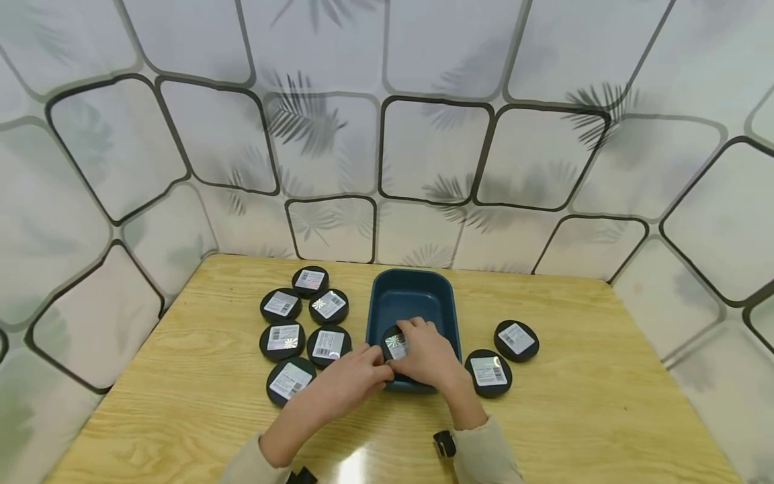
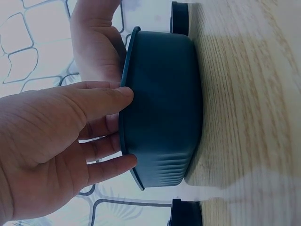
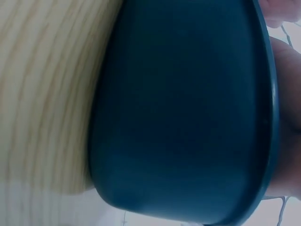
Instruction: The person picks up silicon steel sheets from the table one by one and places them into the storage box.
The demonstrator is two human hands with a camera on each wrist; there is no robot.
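Note:
A dark blue plastic bin [image 1: 411, 301] with rounded corners stands on the wooden table. My left hand [image 1: 358, 375] is at its near left corner. In the left wrist view, the left thumb presses the outside of the bin's rim [image 2: 124, 127] while other fingers reach over it. My right hand [image 1: 428, 355] reaches over the near half of the bin and grips a round black container [image 1: 396, 344] with a white label on top. The bin's wall [image 3: 183, 113] fills most of the right wrist view and hides the right fingers there.
Several similar black round containers [image 1: 281, 305] lie grouped on the table left of the bin. Two more, a nearer one [image 1: 488, 373] and a farther one [image 1: 517, 340], lie to its right. A patterned wall covering [image 1: 423, 228] rises behind the table [image 1: 580, 376].

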